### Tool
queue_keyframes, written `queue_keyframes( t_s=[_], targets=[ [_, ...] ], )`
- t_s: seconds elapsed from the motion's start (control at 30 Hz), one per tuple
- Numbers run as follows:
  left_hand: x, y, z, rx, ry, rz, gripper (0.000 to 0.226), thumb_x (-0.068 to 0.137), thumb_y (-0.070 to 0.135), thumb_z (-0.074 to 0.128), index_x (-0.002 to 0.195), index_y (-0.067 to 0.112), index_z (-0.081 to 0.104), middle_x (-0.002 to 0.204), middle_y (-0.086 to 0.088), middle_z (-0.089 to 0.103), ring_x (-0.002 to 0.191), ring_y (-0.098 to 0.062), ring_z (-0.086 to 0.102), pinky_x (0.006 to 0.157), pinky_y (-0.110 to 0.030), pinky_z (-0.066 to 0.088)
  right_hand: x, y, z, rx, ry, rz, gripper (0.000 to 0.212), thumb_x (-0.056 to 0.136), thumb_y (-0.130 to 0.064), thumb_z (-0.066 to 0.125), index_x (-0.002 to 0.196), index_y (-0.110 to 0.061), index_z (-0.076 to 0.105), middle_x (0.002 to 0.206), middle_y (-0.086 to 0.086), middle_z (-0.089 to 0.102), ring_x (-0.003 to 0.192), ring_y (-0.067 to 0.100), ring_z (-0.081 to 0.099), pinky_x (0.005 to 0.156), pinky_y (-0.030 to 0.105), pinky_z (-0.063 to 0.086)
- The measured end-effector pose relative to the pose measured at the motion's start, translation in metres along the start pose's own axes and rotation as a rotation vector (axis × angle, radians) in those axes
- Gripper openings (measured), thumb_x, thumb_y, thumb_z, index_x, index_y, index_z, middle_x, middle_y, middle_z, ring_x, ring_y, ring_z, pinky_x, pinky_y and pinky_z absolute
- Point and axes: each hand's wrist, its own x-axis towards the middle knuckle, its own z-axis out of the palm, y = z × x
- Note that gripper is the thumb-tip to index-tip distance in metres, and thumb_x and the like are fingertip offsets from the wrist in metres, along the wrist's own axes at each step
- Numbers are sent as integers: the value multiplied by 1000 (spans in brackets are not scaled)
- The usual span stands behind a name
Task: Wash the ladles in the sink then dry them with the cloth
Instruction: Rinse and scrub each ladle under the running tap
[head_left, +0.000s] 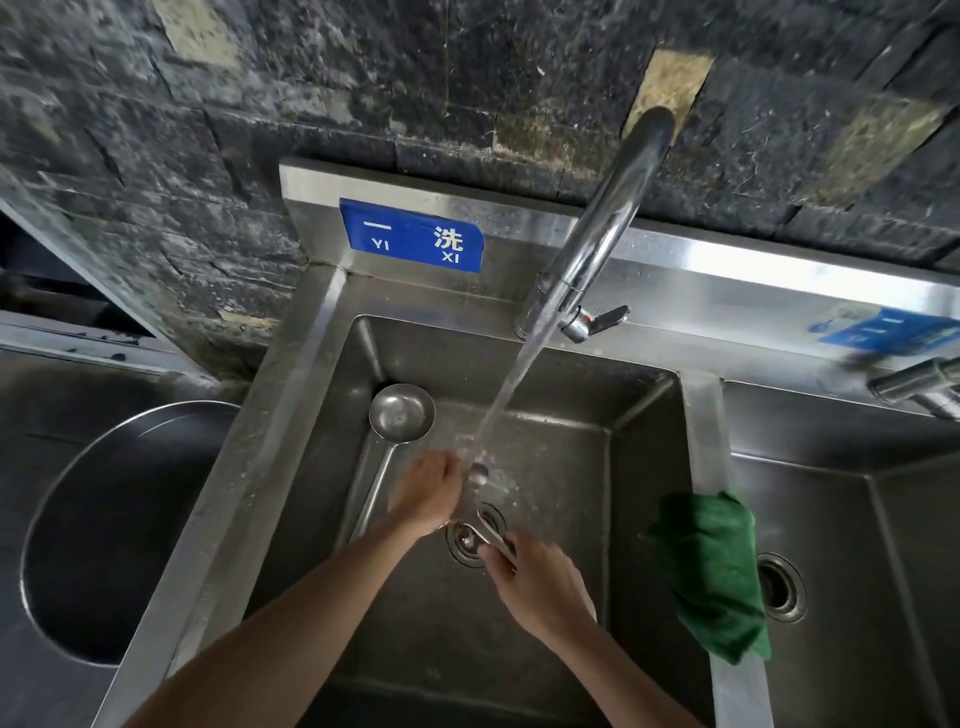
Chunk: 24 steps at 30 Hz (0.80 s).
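Water streams from the tap into the steel sink. Under the stream is a small steel ladle; my right hand grips its handle above the drain. My left hand is curled over the ladle's bowl, which splashing water partly hides. A second, larger ladle leans in the sink's left back corner, bowl up, handle running down the left wall, untouched. A green cloth hangs over the divider on the sink's right.
A second basin with its own drain lies to the right, with another tap above it. To the left a large round steel pot or lid sits on a counter. A blue sign marks the sink's back rim.
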Motion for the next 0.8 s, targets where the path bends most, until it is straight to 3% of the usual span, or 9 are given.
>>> queue_keyframes(
  t_s=[0.07,0.17,0.33,0.43,0.5,0.6,0.67,0.73,0.8],
  targets=[
    [-11,2,7,143,29,113,42,103,45,22,111,30,60,115,3,66,112,-19,59,95,-43,48,0,-3,-1,5,66,-66,27,96,-49,53,120,-37,50,107,-6,70,92,26,72,74,42,58],
    [-23,-5,13,284,-41,346,44,99,42,22,135,43,48,152,12,39,144,-16,29,114,-46,27,3,-6,-2,-54,66,-233,43,103,-24,51,140,-42,41,141,-17,51,105,19,70,81,40,60],
    [-13,-7,-2,1,4,90,46,105,48,20,120,27,57,107,-1,68,97,-20,67,87,-43,55,-4,8,10,-252,-33,-327,74,101,-12,45,159,-45,12,163,-36,2,103,22,73,87,40,62],
    [-11,3,7,185,70,210,46,103,49,23,120,28,60,117,6,65,110,-13,62,90,-38,53,-5,9,13,-225,12,-319,85,100,-10,46,159,-49,-1,158,-41,-7,92,17,74,81,33,63],
    [-4,-2,-2,152,10,227,44,103,48,26,116,28,64,112,9,66,102,-11,63,83,-33,55,-4,11,14,-243,26,-315,87,99,-10,47,158,-49,-3,159,-43,-8,87,17,75,77,32,63],
    [1,-23,-21,59,-64,13,50,107,41,20,113,15,62,106,-8,67,101,-27,65,84,-30,45,-3,18,15,-277,34,-307,88,98,-10,47,158,-48,-3,157,-46,-9,82,16,75,73,32,63],
    [-10,-34,-19,-2,2,-74,46,106,44,20,106,20,60,101,-6,68,94,-21,65,85,-31,44,1,18,16,-160,40,-289,79,101,-11,45,157,-50,4,159,-43,10,87,16,75,75,38,63],
    [-26,-36,-8,-76,51,-13,30,105,45,26,104,33,54,100,7,62,90,-9,62,83,-32,46,11,13,18,11,82,-192,61,105,-16,42,152,-49,21,140,-22,58,91,18,74,79,44,62],
    [-40,-42,10,-6,23,59,33,104,33,40,135,24,45,130,2,51,121,-13,53,98,-33,45,24,9,20,131,69,-34,46,107,-19,41,149,-37,37,113,-4,73,94,22,73,82,43,59]
  ],
)
